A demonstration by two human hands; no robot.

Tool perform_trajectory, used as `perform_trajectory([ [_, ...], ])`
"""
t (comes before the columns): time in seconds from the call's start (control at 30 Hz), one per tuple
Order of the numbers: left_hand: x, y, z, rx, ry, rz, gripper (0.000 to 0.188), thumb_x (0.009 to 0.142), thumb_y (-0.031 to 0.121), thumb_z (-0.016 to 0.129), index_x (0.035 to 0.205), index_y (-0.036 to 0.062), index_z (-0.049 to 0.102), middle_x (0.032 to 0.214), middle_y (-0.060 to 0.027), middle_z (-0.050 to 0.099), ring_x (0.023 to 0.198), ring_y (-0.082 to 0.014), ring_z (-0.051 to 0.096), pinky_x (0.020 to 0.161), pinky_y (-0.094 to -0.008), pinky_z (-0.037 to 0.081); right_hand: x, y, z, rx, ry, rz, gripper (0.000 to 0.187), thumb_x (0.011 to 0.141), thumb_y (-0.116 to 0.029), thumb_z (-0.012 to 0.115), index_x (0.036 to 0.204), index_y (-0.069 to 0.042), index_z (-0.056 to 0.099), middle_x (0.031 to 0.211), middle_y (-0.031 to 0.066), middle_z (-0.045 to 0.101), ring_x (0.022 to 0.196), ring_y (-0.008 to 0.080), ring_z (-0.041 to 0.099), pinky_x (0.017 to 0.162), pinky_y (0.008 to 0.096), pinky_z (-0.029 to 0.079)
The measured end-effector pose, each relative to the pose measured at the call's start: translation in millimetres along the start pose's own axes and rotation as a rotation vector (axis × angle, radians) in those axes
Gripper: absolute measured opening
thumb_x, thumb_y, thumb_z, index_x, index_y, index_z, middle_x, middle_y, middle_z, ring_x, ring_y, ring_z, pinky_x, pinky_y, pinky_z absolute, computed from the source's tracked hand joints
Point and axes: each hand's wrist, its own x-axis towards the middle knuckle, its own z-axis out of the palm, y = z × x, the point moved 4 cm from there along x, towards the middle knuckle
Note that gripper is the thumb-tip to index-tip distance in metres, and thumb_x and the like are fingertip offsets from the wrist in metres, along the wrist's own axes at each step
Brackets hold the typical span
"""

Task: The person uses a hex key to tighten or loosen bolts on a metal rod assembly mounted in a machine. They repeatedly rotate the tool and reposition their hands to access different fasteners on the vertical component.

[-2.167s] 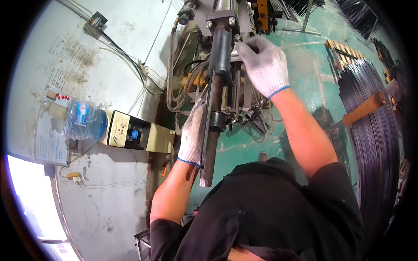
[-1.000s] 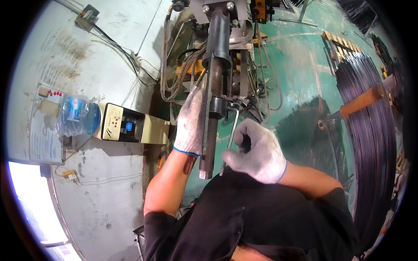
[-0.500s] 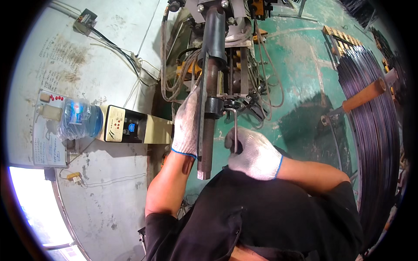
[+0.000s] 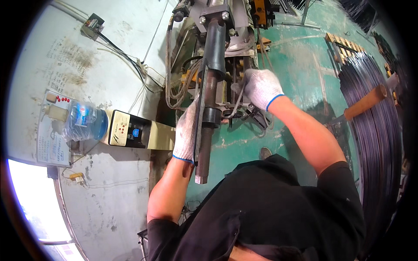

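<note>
A dark threaded shaft point(image 4: 204, 150) runs from the machine point(image 4: 237, 41) toward me, with a black collar point(image 4: 212, 117) around it. A narrow flat bar point(image 4: 200, 115) lies along the shaft's left side. My left hand point(image 4: 185, 135), in a white knit glove, is against that bar; its fingers are hidden behind it. To the right of the shaft, my gloved right hand point(image 4: 263, 88) is closed around a bent hex key point(image 4: 237, 104). The key's lower end reaches the collar's right side; whether it sits in a screw I cannot tell.
Cables point(image 4: 176, 93) hang on the machine's left. By the wall stands a water dispenser point(image 4: 161, 135) with a blue bottle point(image 4: 98, 124). On the right, a rusty tube point(image 4: 365, 102) juts over a stack of long dark rods point(image 4: 374, 143). A shoe point(image 4: 265, 152) shows below me.
My right hand has swung forward, away from my body, and the hex key has turned from pointing toward me to pointing forward. My left hand stays by the bar.
</note>
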Motion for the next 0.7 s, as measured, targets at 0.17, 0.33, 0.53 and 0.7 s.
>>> perform_trajectory([
  [0.17,-4.3,-4.3,-0.4,-0.029,0.02,0.023,0.049,0.117,0.048,0.057,0.143,0.0085,0.069,0.091,-0.0078,0.073,0.069,-0.0183,0.072,0.057,-0.0317,0.059,-27.0,5.3,23.6,1.176,-0.289,0.477,0.027,0.098,-0.026,0.077,0.095,0.0,0.08,0.083,0.0176,0.078,0.076,0.0334,0.079,0.069,0.0466,0.063],
  [0.33,-12.4,7.9,7.6,-0.045,-0.067,0.062,0.043,0.118,0.041,0.056,0.144,0.0092,0.069,0.093,-0.0067,0.074,0.071,-0.0171,0.072,0.059,-0.0311,0.059,-53.2,-39.5,-15.7,1.554,-0.315,0.686,0.025,0.098,-0.02,0.078,0.11,0.002,0.073,0.089,0.0096,0.074,0.071,0.0203,0.071,0.063,0.0347,0.055],
  [0.53,2.4,-5.6,-5.8,0.07,-0.074,0.031,0.042,0.119,0.038,0.056,0.142,0.0065,0.069,0.098,-0.0068,0.076,0.077,-0.0162,0.073,0.065,-0.0301,0.059,-21.1,-58.9,-29.6,1.011,-0.13,0.284,0.021,0.087,-0.014,0.081,0.098,0.001,0.073,0.083,0.0082,0.071,0.076,0.0177,0.067,0.071,0.0381,0.055],
  [0.7,7.8,-11.1,-7.3,-0.012,-0.12,0.14,0.038,0.117,0.031,0.062,0.141,0.0023,0.069,0.111,-0.0081,0.078,0.095,-0.0168,0.076,0.082,-0.0311,0.062,-6.9,-120.6,-87.0,0.542,-0.079,-0.229,0.018,0.091,-0.011,0.076,0.105,-0.002,0.07,0.091,0.017,0.072,0.084,0.034,0.074,0.082,0.046,0.059],
])
